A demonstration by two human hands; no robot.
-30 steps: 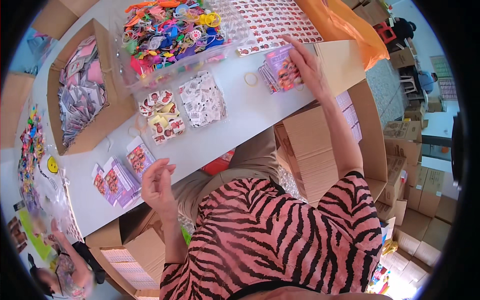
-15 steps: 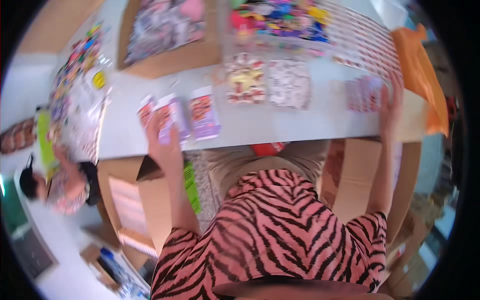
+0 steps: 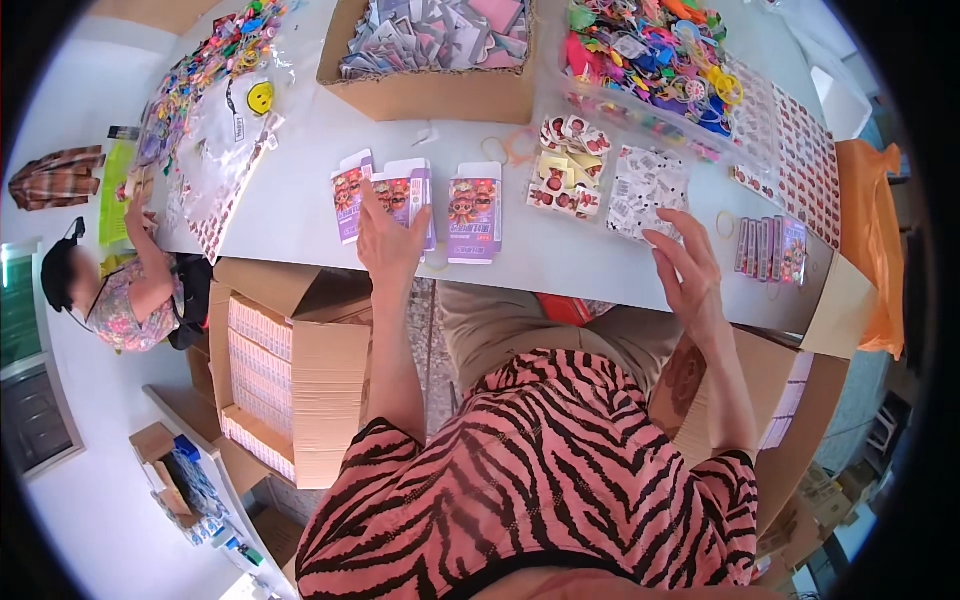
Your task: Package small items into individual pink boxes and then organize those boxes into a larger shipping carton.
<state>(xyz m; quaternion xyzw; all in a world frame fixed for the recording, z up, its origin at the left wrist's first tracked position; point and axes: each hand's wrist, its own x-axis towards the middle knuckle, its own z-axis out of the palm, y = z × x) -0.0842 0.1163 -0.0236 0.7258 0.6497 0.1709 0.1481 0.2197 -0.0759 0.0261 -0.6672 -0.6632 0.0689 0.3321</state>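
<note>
Three flat purple-and-white printed boxes lie on the table in front of me. My left hand [image 3: 392, 235] is over the left box [image 3: 349, 195] and the middle box [image 3: 405, 195], thumb and index finger apart, fingertips at the boxes. To its right is the third box [image 3: 474, 214], untouched. My right hand [image 3: 690, 268] hovers with bent, parted fingers at the near edge of a pile of small white printed packets [image 3: 645, 190]. Nothing shows in its grasp. Left of that pile is a stack of small character cutouts [image 3: 570, 170].
Behind stand a carton of flat packets [image 3: 430, 100] and a clear bag of colourful trinkets [image 3: 650, 60]. Upright small purple boxes [image 3: 768, 250] stand at right, near sticker sheets [image 3: 800, 160] and an orange bag [image 3: 868, 240]. Open cartons [image 3: 330, 400] flank my legs. Another person [image 3: 130, 290] works at far left.
My right hand has come left from the small upright boxes to the white packets. My left hand stays at the purple boxes. The whole view has shifted, with the table contents now farther right.
</note>
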